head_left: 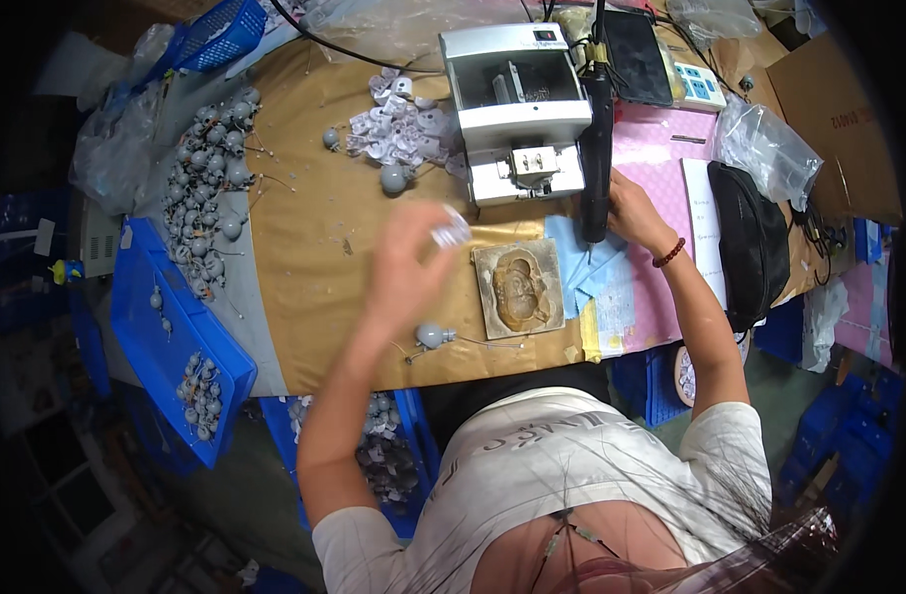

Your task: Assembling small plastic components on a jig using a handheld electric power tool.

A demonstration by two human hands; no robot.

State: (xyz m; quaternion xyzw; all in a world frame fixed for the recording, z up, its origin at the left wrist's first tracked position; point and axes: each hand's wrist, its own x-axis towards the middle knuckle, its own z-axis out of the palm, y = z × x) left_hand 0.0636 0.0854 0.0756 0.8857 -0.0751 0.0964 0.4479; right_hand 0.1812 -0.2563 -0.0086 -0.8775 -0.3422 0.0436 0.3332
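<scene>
My left hand (410,259), smeared by motion, is raised over the table's middle with a small white plastic part (452,232) pinched at its fingertips. My right hand (635,212) is right beside a black electric screwdriver (596,148), which points downward; its fingers are partly hidden behind the tool, and a grip on it does not show clearly. Between the hands lies a square block with a hollowed, shaped recess (519,289). A grey bulb-shaped piece (434,337) with thin wires rests near the front edge, below my left hand.
A silver screw-feeder-like machine (517,99) stands at the back. White plastic parts (398,134) are heaped left of it. Many wired grey pieces (210,168) lie farther left, above a blue tray (156,267). A black pouch (750,243) and a cardboard box (829,124) are at right.
</scene>
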